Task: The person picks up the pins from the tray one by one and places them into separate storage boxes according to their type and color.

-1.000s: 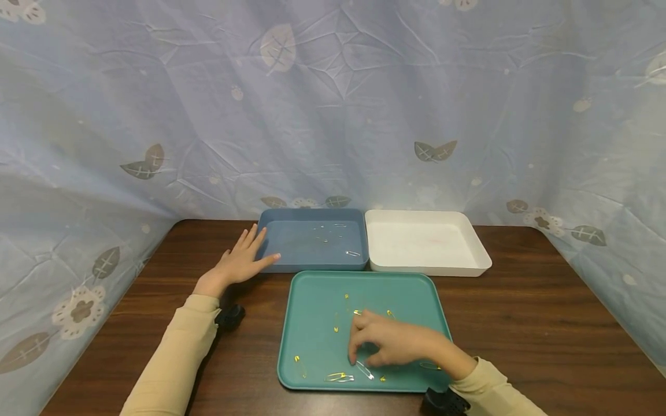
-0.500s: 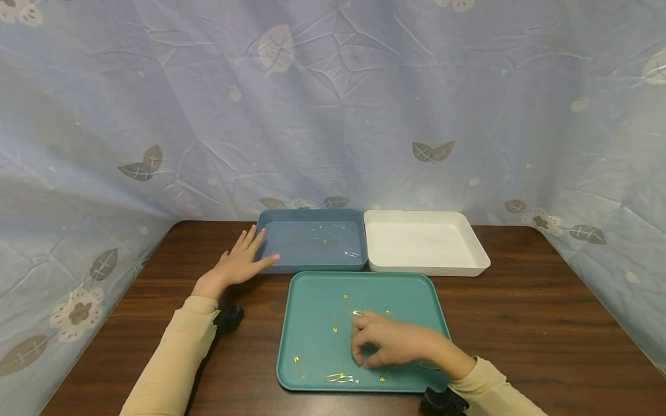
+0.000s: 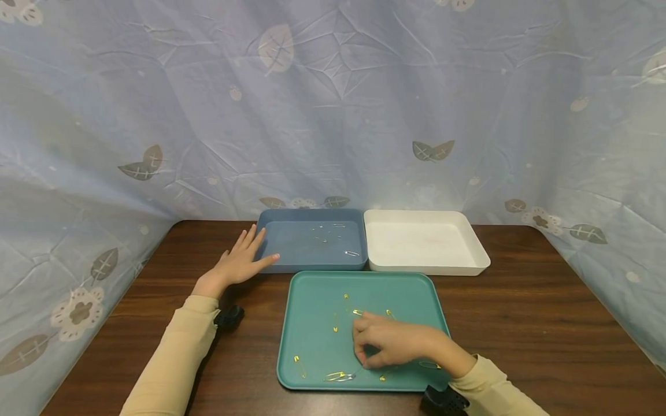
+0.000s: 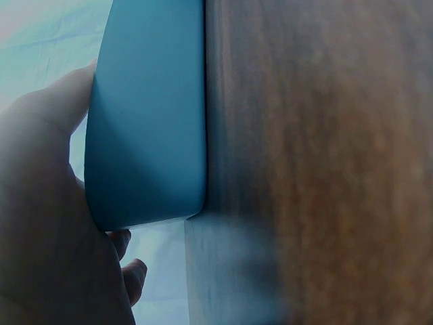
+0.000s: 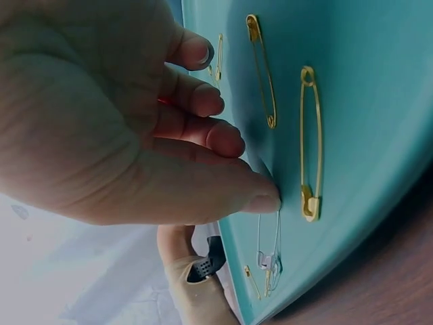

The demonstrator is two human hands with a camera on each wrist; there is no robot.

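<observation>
My right hand (image 3: 387, 341) is low over the teal tray (image 3: 317, 289), thumb and forefinger pinching one end of a silver safety pin (image 5: 265, 260). Its clasp end points away from the fingertips, as the right wrist view shows. Beside the thumb lies a gold safety pin (image 5: 310, 205), with another gold safety pin (image 5: 253, 28) under the other fingers. My left hand (image 3: 236, 263) rests with spread fingers on the left rim of the blue tray (image 3: 312, 268). In the left wrist view that tray's outer wall (image 4: 149, 115) fills the space beside the palm.
Several more gold pins are scattered on the teal tray, one gold pin (image 3: 334, 375) close to a silver one near its front edge. A few silver pins (image 3: 352, 253) lie in the blue tray. The white tray (image 3: 416, 240) stands right of it, before a patterned curtain (image 3: 333, 115).
My right fingertips have closed on the silver safety pin, and its clasp end has swung left toward the gold pin at the front. My left hand has stayed put.
</observation>
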